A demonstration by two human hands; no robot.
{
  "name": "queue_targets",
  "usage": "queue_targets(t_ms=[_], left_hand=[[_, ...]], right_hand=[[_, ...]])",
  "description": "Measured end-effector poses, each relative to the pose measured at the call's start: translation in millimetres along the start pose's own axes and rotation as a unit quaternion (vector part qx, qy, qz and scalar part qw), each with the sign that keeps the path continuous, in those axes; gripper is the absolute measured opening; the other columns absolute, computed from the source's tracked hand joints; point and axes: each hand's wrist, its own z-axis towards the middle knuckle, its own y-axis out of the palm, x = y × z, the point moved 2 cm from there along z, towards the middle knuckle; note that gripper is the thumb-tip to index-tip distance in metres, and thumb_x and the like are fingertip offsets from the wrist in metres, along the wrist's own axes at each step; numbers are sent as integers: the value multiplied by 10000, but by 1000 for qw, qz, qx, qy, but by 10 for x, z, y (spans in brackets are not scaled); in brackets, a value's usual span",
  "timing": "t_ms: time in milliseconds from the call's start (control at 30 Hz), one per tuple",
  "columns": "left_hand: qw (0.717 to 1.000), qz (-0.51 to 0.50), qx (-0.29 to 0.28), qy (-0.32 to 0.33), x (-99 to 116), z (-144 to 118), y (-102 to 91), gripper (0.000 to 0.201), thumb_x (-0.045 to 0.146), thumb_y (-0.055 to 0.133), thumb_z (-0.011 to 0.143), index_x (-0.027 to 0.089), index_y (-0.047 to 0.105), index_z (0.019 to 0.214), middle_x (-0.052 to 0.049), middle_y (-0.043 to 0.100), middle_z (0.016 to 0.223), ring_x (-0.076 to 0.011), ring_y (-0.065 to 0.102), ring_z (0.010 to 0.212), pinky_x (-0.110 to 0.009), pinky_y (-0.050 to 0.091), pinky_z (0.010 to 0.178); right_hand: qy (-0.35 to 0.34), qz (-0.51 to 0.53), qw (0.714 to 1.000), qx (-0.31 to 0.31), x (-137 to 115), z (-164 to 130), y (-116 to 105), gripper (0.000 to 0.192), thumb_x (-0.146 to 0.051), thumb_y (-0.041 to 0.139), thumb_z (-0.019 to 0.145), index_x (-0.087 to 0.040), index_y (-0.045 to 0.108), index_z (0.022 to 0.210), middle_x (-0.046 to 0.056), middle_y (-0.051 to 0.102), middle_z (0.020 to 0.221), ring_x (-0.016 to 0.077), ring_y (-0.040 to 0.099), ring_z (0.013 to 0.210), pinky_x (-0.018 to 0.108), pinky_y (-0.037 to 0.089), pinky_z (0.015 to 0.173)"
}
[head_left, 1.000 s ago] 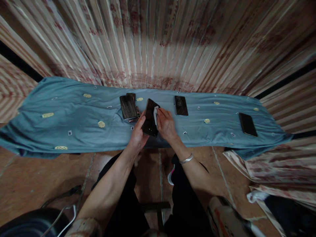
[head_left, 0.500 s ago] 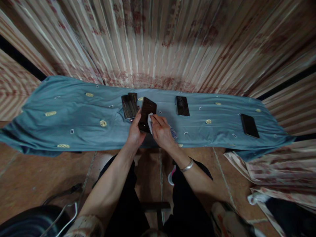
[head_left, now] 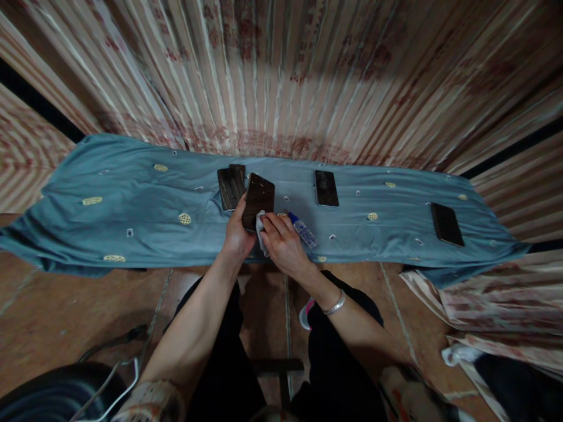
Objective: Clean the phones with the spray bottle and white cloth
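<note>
Head view, my listing. One held phone (head_left: pixel 258 199), raised over the table (head_left: pixel 136 211) near its front edge; left hand (head_left: pixel 238 237) closed round its lower left side. One tissue (head_left: pixel 260 224), pinched in the curled right hand (head_left: pixel 284 241) at that phone's lower right corner; wiping, I judge, unfinished. One bottle (head_left: pixel 303 230), beside the right hand. Toward the back edge, two phones: striped-looking phone (head_left: pixel 230 190), plain phone (head_left: pixel 326 188). Toward the right end, dark phone (head_left: pixel 447 224). Whether wiped: I cannot tell.

Both hands (head_left: pixel 238 237) (head_left: pixel 285 246) gripping, forearms (head_left: pixel 193 322) (head_left: pixel 358 319) converging
</note>
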Motion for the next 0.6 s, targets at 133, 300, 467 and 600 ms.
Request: queue_targets(t_ms=[133, 300, 467, 600], left_hand=[[1000, -3, -5, 15, -27, 7, 3, 152, 247, 619, 867, 192, 748, 926, -29, 800, 1015, -197, 711, 1097, -300, 520, 1012], [1000, -13, -1, 5, -50, -39, 52, 227, 314, 553, 956, 188, 732, 898, -4, 783, 884, -157, 726, 951, -270, 530, 963], [1000, 1, -5, -18, -71, -130, 139, 299, 426, 567, 967, 185, 715, 873, 9, 731, 731, -136, 723, 797, -240, 553, 854], [999, 5, -12, -39, -93, -198, 185, 359, 514, 597, 940, 186, 705, 842, 8, 690, 648, -162, 740, 821, -255, 572, 821]], right_hand=[[-1, 3, 1000, -8, 3, 26, -11, 372, -237, 452, 1043, -99, 666, 1315, 198, 665, 1334, 279, 594, 1249, 476, 480, 1132], [-5, 9, 1000, 7, -22, 71, -33, 357, -233, 470, 1045, -91, 665, 1308, 192, 666, 1327, 260, 605, 1237, 442, 477, 1133], [-4, 30, 999, 16, -50, 86, -9, 348, -237, 502, 1036, -100, 668, 1309, 188, 668, 1327, 260, 602, 1240, 434, 484, 1135], [-3, 40, 999, 22, -60, 90, -8, 359, -236, 475, 1041, -106, 668, 1314, 183, 671, 1328, 267, 598, 1239, 448, 487, 1134]])
